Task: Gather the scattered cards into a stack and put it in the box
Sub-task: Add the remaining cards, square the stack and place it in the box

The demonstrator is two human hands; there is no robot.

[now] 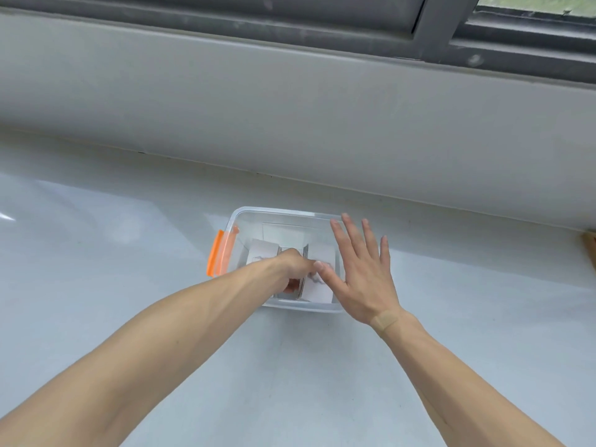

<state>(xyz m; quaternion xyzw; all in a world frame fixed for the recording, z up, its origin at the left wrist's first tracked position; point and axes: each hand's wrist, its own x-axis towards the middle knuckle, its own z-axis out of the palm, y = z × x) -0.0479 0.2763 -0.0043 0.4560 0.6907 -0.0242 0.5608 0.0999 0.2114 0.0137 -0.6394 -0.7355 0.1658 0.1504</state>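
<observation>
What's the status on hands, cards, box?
Left hand down in the clear box, shut on the card stack. Right hand open, flat over the box's right side. Nothing in the way.

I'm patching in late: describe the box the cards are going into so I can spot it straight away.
On the pale glossy table below the grey window ledge, look just ahead of both hands. The box is a clear plastic tub with rounded corners, cards visible inside, the left hand reaching into it and the right hand spread open over its right side. Its bright orange latch on the left end marks it out.
</observation>
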